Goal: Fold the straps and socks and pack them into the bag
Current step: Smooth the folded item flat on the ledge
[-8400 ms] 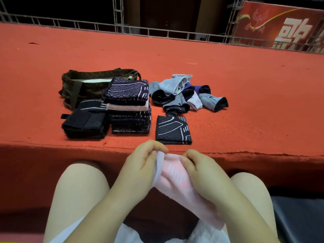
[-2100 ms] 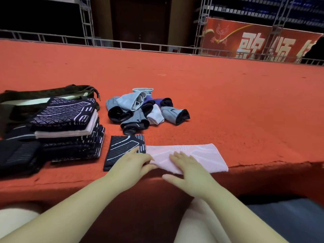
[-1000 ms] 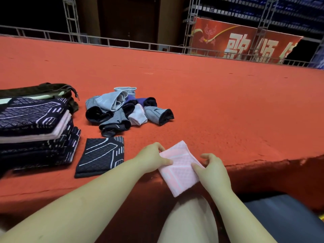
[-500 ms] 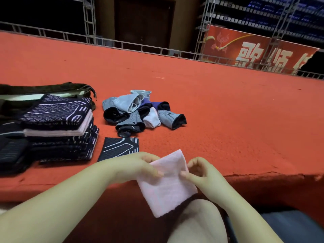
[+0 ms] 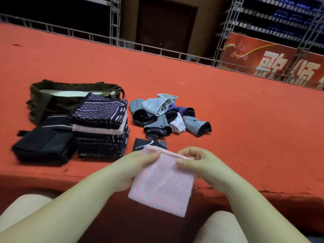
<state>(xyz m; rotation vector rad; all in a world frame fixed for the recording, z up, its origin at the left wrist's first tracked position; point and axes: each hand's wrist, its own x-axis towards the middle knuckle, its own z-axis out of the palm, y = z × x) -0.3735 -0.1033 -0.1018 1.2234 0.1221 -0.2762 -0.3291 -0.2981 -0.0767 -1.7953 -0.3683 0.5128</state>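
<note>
Over the near edge of the red platform [image 5: 228, 106], both hands are holding the folded pink strap [image 5: 163, 186] by its top edge, its body hanging down toward the lap. The left hand [image 5: 133, 170] is pinching the upper left corner with thumb over the cloth; the right hand [image 5: 198, 163] is pinching the upper right. Just beyond the fingers is lying a black strap [image 5: 150, 143]; the stack [image 5: 101, 125] and bag [image 5: 57, 100] are sitting farther left, nearer the left hand, so placing it probably means a leftward, forward reach. Loose socks [image 5: 166, 116] are waiting behind.
</note>
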